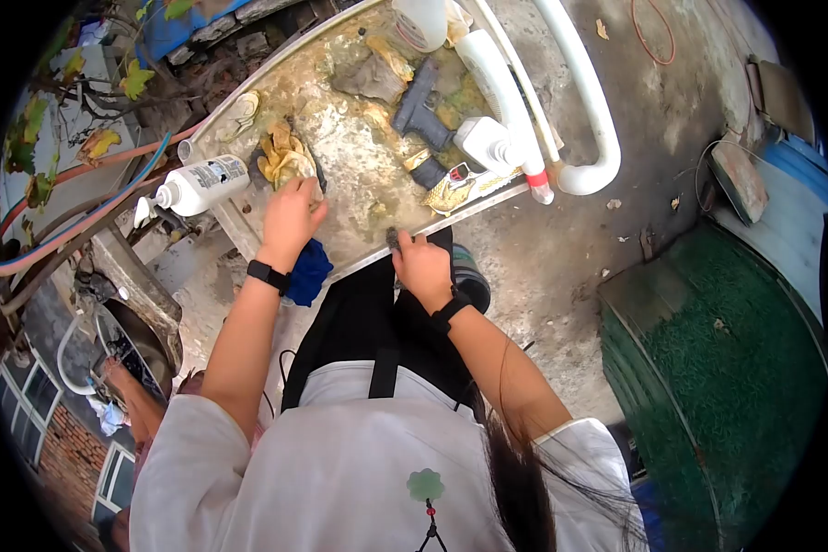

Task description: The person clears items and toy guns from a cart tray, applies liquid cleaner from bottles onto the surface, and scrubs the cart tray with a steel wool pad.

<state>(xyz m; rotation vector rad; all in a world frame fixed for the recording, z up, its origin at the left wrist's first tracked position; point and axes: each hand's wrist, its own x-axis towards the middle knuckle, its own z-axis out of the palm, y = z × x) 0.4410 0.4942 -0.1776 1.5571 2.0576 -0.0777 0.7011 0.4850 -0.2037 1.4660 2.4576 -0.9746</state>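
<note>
My left hand [290, 223] is over the near left of the stained stone slab [340, 193], fingers loosely bent and thumb apart. Its fingertips come close to a crumpled yellow glove or rag [283, 158]; whether they touch is unclear. At the slab's front edge, my right hand [423, 271] closes around a small dark, fuzzy lump [393, 239] that looks like a scouring pad. Below my left hand hangs a dark blue cloth [310, 273]. A white pump bottle [202, 184] lies on its side to the left.
A dark gun-shaped tool [420, 109], a white bottle [485, 143] and a patterned packet [451, 191] lie on the slab. White pipes [607, 138] bend down at its right. A green-covered panel [727, 368] stands far right. Another person's arm [133, 396] shows at lower left, by a basin.
</note>
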